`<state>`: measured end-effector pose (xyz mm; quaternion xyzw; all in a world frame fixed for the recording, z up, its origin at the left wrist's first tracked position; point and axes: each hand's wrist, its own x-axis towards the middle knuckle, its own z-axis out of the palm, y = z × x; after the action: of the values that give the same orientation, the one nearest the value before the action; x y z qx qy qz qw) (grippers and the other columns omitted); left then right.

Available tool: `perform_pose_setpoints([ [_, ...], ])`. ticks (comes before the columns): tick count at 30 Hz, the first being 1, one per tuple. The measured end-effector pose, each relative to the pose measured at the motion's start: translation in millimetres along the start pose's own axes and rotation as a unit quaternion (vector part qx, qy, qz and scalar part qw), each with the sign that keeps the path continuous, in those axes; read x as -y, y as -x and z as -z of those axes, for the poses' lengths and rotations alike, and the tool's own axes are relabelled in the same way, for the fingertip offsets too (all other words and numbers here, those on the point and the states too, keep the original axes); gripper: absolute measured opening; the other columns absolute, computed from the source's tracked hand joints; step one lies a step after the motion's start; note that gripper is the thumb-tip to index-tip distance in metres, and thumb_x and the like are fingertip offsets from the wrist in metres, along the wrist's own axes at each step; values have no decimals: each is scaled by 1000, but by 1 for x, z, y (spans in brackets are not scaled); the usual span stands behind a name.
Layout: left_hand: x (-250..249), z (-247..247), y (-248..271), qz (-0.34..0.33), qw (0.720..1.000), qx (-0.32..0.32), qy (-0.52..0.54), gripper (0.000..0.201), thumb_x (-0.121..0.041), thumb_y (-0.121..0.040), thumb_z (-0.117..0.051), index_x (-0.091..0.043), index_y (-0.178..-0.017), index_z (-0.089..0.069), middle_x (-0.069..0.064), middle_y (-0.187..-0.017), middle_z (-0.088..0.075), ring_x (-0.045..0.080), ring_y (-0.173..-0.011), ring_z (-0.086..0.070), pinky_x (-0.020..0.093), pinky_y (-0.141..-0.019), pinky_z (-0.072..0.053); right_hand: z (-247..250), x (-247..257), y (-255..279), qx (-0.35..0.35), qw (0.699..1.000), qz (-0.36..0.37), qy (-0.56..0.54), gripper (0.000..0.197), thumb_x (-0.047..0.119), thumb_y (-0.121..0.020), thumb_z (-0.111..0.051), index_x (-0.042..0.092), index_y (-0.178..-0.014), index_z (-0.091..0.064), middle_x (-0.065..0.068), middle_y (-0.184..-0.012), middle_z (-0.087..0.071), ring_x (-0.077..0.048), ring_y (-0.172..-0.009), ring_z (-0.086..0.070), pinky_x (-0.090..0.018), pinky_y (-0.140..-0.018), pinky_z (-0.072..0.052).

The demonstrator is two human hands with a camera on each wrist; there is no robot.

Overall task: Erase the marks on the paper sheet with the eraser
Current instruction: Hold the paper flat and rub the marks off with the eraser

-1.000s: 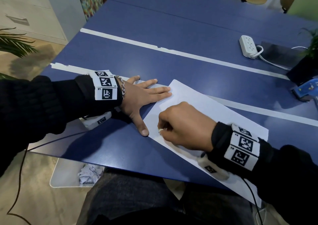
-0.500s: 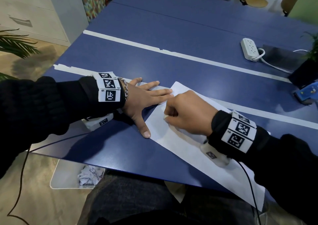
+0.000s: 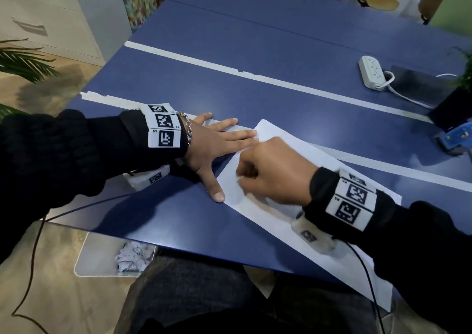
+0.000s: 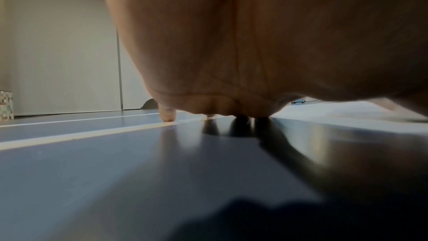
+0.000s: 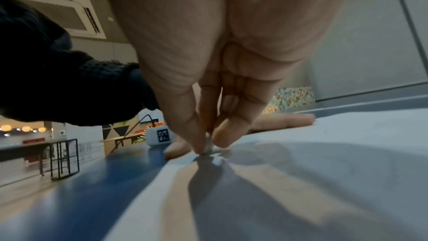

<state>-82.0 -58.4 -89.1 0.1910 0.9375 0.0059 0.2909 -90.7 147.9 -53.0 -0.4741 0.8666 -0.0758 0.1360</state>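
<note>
A white paper sheet (image 3: 286,144) lies slantwise on the blue table (image 3: 255,52), its near corner hanging over the front edge. My left hand (image 3: 219,142) lies flat, fingers straight, pressing the sheet's left edge, thumb along the paper's side. My right hand (image 3: 245,178) is curled over the sheet's left part and pinches a small white eraser (image 5: 209,145) between thumb and fingers, its tip touching the paper (image 5: 324,153). In the head view only a sliver of the eraser (image 3: 240,179) shows. No marks are visible on the paper.
A white power strip (image 3: 371,74) with its cable and a dark flat device (image 3: 419,84) lie at the far right. A blue object (image 3: 457,138) sits by the right edge. Two white tape strips (image 3: 229,70) cross the table. A bin with crumpled paper (image 3: 132,258) stands on the floor.
My right hand with the eraser went from the sheet's near left edge up toward the left fingers, then came back down a little. The left hand stays put.
</note>
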Motion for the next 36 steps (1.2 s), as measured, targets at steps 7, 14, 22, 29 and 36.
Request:
perform_pose_setpoints([
  [7, 1, 1, 0, -1, 1000, 6, -1, 151, -104, -46, -62, -51, -157, 27, -32, -162, 35, 20, -156, 29, 71, -121, 10, 11, -20, -7, -20, 999, -26, -11, 4, 22, -80, -71, 20, -82, -74, 9, -73, -71, -10, -68, -60, -28, -70, -50],
  [14, 0, 1, 0, 5, 1000, 6, -7, 151, -102, -50, -64, -49, -155, 31, -33, -162, 34, 19, -156, 29, 69, -122, 10, 1, -3, 13, 39, 999, 11, -8, 11, 27, -83, -68, 26, -91, -75, 13, -83, -74, -8, -74, -61, -24, -74, -50],
  [22, 2, 0, 0, 2, 1000, 10, -5, 150, -104, -48, -62, -51, -154, 32, -34, -161, 35, 18, -156, 30, 68, -122, 11, 1, -10, 20, 20, 1000, -10, -5, 11, 26, -83, -67, 27, -91, -74, 12, -83, -74, -4, -72, -56, -25, -77, -52],
  [29, 1, 2, 0, 10, 1000, 21, -5, 152, -103, -49, -63, -49, -154, 33, -34, -159, 37, 16, -155, 33, 69, -121, 12, 9, -29, 13, -9, 999, -46, 0, 8, 27, -84, -66, 25, -88, -73, 12, -80, -72, -9, -74, -62, -33, -78, -55],
  [36, -1, 3, 0, 9, 1000, 22, -12, 152, -101, -50, -64, -47, -156, 31, -33, -160, 38, 18, -155, 32, 69, -121, 12, 8, -12, 11, 30, 999, -10, 4, 8, 25, -84, -65, 24, -87, -73, 10, -80, -73, -12, -74, -62, -31, -77, -53],
])
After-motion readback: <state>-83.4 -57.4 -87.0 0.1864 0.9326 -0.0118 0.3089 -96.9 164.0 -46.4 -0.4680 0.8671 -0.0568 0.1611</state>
